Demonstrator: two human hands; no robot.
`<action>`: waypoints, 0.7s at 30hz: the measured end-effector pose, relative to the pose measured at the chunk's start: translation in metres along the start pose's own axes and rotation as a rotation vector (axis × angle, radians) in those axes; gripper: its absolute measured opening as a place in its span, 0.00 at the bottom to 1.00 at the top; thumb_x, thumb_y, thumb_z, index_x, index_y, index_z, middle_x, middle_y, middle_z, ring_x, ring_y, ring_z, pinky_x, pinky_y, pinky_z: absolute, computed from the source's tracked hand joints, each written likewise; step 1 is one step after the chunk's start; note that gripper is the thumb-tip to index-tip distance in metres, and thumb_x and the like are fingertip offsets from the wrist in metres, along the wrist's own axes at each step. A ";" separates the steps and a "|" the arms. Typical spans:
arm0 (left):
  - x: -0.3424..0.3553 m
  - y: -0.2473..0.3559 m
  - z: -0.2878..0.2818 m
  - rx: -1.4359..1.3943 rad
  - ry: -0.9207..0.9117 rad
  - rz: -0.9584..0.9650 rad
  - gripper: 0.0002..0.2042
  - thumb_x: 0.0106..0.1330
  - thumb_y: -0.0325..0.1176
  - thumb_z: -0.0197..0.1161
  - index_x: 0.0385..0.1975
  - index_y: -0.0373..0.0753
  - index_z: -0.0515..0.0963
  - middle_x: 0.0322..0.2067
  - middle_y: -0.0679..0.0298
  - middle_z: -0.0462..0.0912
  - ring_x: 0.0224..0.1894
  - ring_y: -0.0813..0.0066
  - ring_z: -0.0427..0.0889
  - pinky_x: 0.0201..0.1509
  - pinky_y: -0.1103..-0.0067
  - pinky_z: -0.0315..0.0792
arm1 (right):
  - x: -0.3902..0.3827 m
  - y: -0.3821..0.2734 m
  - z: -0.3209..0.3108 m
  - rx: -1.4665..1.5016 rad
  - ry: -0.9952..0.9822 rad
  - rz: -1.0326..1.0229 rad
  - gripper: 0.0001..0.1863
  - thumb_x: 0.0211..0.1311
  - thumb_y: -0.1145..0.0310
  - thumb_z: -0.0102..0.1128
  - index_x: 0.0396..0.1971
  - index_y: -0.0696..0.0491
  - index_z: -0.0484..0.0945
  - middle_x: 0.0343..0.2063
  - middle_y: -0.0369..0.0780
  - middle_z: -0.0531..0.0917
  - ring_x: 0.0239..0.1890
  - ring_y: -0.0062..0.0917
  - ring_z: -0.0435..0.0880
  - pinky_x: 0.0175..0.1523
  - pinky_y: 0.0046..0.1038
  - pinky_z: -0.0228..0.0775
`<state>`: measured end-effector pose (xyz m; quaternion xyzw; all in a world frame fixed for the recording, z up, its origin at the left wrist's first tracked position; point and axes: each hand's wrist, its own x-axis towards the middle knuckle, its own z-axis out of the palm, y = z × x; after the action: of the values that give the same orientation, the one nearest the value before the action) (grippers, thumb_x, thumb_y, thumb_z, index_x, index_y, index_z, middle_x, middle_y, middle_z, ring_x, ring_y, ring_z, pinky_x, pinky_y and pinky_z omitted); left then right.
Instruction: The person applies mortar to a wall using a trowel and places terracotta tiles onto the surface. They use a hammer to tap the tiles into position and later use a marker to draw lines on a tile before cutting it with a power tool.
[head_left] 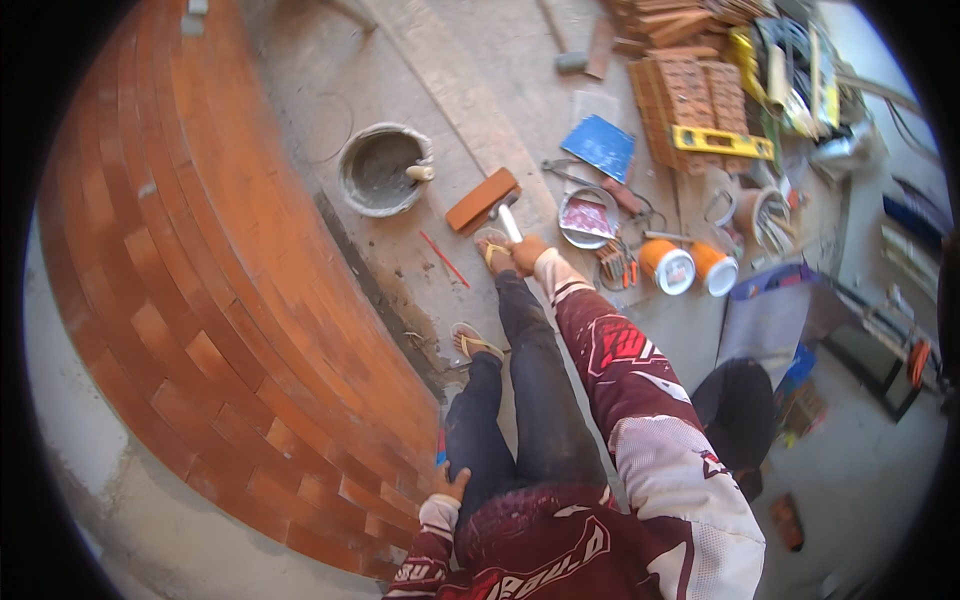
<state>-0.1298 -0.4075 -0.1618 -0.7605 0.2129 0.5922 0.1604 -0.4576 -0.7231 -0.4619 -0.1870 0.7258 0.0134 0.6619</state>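
Observation:
My right hand (524, 254) is closed round the white handle (511, 223) of a tool with a grey head, which meets an orange rectangular block (481, 199) just beyond my foot. My left hand (452, 484) rests on my left thigh with its fingers partly apart, beside the tiled surface. Left of the block stands a bucket (372, 172) with grey residue inside and a light handle at its rim. A thin red stick (444, 258) lies below it. To the right are a white bucket (585, 230) with pinkish contents, a blue square sheet (598, 148) and orange tubs (668, 267).
Curving orange brickwork (170, 330) fills the left. Stacked bricks (660, 110) with a yellow level (725, 141) stand upper right, among bags and tools. A mallet (572, 62) lies at the top. A black rounded object (735, 410) and a dark frame (880, 370) are at right.

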 end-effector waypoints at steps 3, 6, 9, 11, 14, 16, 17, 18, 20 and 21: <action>0.004 -0.033 0.025 0.229 -0.085 -0.108 0.44 0.57 0.56 0.66 0.68 0.34 0.58 0.64 0.42 0.65 0.67 0.49 0.65 0.69 0.69 0.59 | 0.082 -0.029 -0.004 0.123 0.078 -0.109 0.23 0.66 0.53 0.57 0.23 0.59 0.80 0.18 0.40 0.80 0.16 0.29 0.78 0.23 0.34 0.69; 0.011 0.001 0.027 0.103 -0.217 -0.293 0.45 0.57 0.56 0.65 0.68 0.32 0.57 0.65 0.42 0.64 0.69 0.50 0.61 0.71 0.68 0.56 | 0.151 -0.060 -0.002 0.290 0.102 -0.133 0.17 0.69 0.58 0.54 0.31 0.60 0.77 0.18 0.39 0.78 0.14 0.24 0.74 0.18 0.28 0.65; 0.021 -0.023 0.043 -0.038 -0.179 -0.250 0.39 0.59 0.54 0.65 0.65 0.35 0.64 0.62 0.44 0.69 0.65 0.50 0.67 0.68 0.68 0.62 | 0.194 -0.058 0.006 0.338 0.128 -0.089 0.16 0.70 0.58 0.53 0.42 0.57 0.74 0.23 0.39 0.78 0.17 0.25 0.76 0.20 0.27 0.68; 0.030 -0.041 0.058 -0.096 -0.169 -0.226 0.37 0.59 0.53 0.65 0.63 0.36 0.66 0.60 0.45 0.72 0.64 0.50 0.70 0.66 0.68 0.64 | 0.213 -0.043 0.006 0.257 0.160 -0.079 0.19 0.69 0.53 0.53 0.44 0.56 0.74 0.26 0.41 0.79 0.20 0.27 0.78 0.24 0.29 0.71; 0.038 -0.028 0.062 -0.180 -0.165 -0.238 0.33 0.60 0.49 0.65 0.62 0.35 0.68 0.58 0.44 0.74 0.62 0.52 0.72 0.65 0.67 0.66 | 0.213 -0.015 0.019 -0.148 0.413 -0.096 0.23 0.68 0.51 0.53 0.49 0.55 0.73 0.34 0.46 0.81 0.30 0.33 0.82 0.34 0.34 0.75; 0.035 -0.020 0.067 -0.256 -0.140 -0.236 0.32 0.60 0.47 0.66 0.61 0.35 0.68 0.57 0.44 0.75 0.61 0.53 0.74 0.64 0.67 0.67 | 0.192 -0.009 0.036 -0.879 0.900 -0.204 0.22 0.68 0.55 0.53 0.52 0.56 0.72 0.40 0.49 0.81 0.37 0.39 0.83 0.41 0.38 0.76; 0.026 -0.019 0.082 -0.326 -0.112 -0.238 0.31 0.61 0.46 0.66 0.61 0.35 0.69 0.56 0.44 0.76 0.60 0.53 0.75 0.63 0.67 0.68 | 0.168 -0.038 0.051 -0.710 0.740 -0.263 0.25 0.67 0.51 0.54 0.54 0.56 0.71 0.48 0.53 0.78 0.47 0.45 0.80 0.53 0.42 0.71; 0.028 -0.021 0.085 -0.357 -0.096 -0.210 0.31 0.61 0.45 0.66 0.60 0.34 0.69 0.55 0.43 0.76 0.59 0.54 0.76 0.63 0.68 0.69 | 0.163 -0.050 0.057 -0.529 0.697 -0.421 0.27 0.67 0.50 0.53 0.54 0.57 0.70 0.47 0.53 0.78 0.47 0.46 0.80 0.53 0.42 0.71; 0.032 -0.018 0.083 -0.418 -0.075 -0.183 0.29 0.61 0.43 0.66 0.59 0.34 0.69 0.53 0.44 0.78 0.57 0.55 0.78 0.61 0.69 0.71 | 0.157 -0.079 0.069 -0.160 0.582 -0.726 0.29 0.66 0.47 0.53 0.55 0.58 0.70 0.46 0.54 0.79 0.46 0.48 0.80 0.53 0.42 0.71; 0.032 -0.008 0.079 -0.458 -0.067 -0.195 0.29 0.61 0.42 0.66 0.59 0.34 0.70 0.52 0.44 0.78 0.56 0.56 0.79 0.60 0.69 0.72 | 0.147 -0.103 0.082 -0.109 0.492 -0.740 0.32 0.66 0.44 0.53 0.54 0.59 0.70 0.46 0.57 0.79 0.48 0.50 0.80 0.53 0.40 0.71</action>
<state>-0.1851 -0.3661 -0.2123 -0.7739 -0.0065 0.6315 0.0473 -0.3569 -0.8342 -0.5903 -0.4662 0.7440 -0.2311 0.4193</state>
